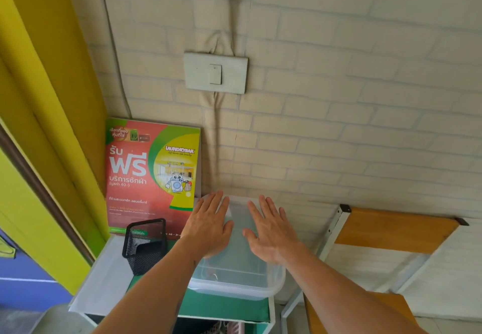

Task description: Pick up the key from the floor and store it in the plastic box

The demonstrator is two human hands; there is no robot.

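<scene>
Plastic box [236, 273], lid on, sits on green tabletop [224, 305] beside black mesh holder [144, 245]. Left hand [208, 225] and right hand [271, 232] flat on lid, fingers spread. Key: cannot tell.

A pale brick-patterned wall [339, 99] carries a light switch [215, 73]; a yellow curtain [47, 73] hangs left, a wooden shelf [391, 229] stands right.

A lived-in home corner: brick-pattern wallpaper [339, 99] with a light switch [216, 73], a yellow curtain [52, 73], and a laundry advert board [151, 174] propped at a small shelf's [109, 276] back edge.
</scene>
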